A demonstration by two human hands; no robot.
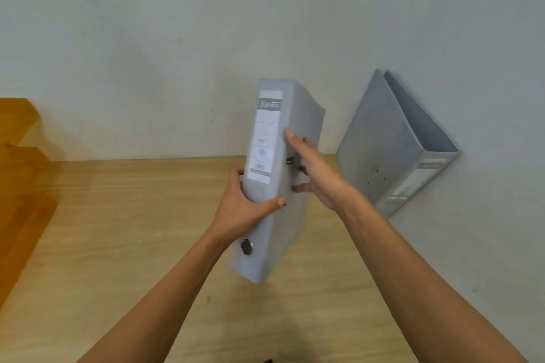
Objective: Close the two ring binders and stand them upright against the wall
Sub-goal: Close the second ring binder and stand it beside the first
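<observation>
Head view: you are holding one grey binder (272,186) in the air above the wooden desk (132,230), spine toward you and tilted, its top leaning toward the wall (177,23). Your left hand (244,206) is wrapped around the lower spine, thumb across the front just below the label (265,138) and above the finger hole (246,246). Your right hand (315,174) lies flat and spread against the right cover, fingers extended, pressing rather than gripping. The covers look brought together, so this binder appears closed.

The second binder (395,150) already stands at the right, touching the wall, spine facing right and toward you. It leans, and its covers gape at the top, so judge it as placed but not fully squared.

Step in hand: carrying the closed binder to its standing place. The next move calls for the following:
- Rotate the held binder until its bottom edge is level with the desk.
- Lower it onto the desk near the wall, beside the second binder.
- Keep the flat right hand on the cover until the binder rests steady.

An orange object (20,156) at the far left lies well apart and does not obstruct.
</observation>
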